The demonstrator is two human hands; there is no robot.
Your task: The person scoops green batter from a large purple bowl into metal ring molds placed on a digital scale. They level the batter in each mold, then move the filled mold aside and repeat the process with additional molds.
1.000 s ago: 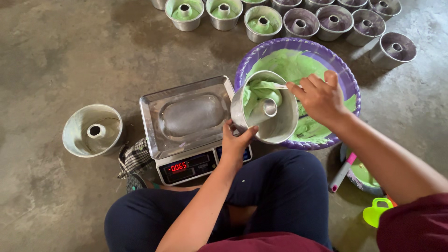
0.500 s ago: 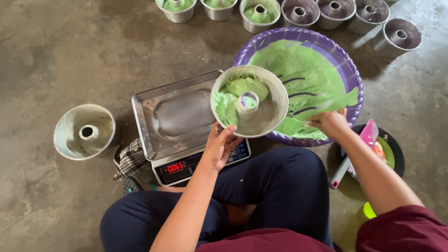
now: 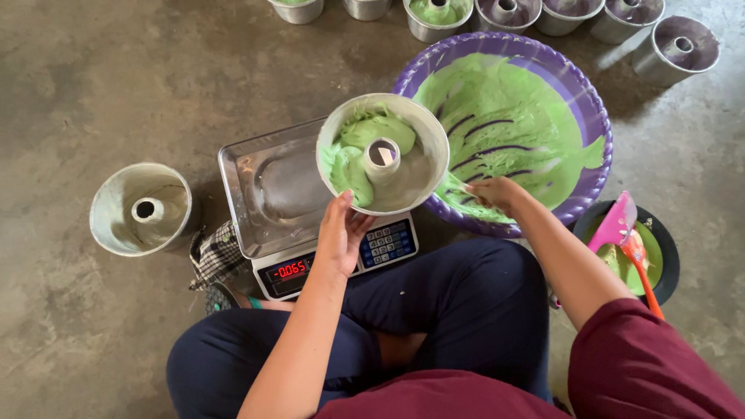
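A bare grey concrete floor (image 3: 93, 93) fills the scene, and the person sits on it cross-legged in dark trousers with a scale (image 3: 310, 225) in front of the knees. The tube pan (image 3: 383, 153) is a round metal mould with a hollow centre post; green batter covers its left half and part of the top, while the right side still shows bare metal. It is held up over the scale's right edge, tilted slightly toward the camera, overlapping the steel tray. The left hand (image 3: 340, 237) reaches up from below the scale, fingers spread under the pan's near rim, gripping it from beneath with the forearm stretched straight. The right hand (image 3: 497, 192) lies right of the scale at the near rim of the purple basin (image 3: 594, 132), fingers curled closed around something thin that I cannot make out. The basin holds smeared green batter. An empty pan (image 3: 142, 209) sits left of the scale; a pink spatula (image 3: 619, 225) rests on a dark lid far to the scale's right.
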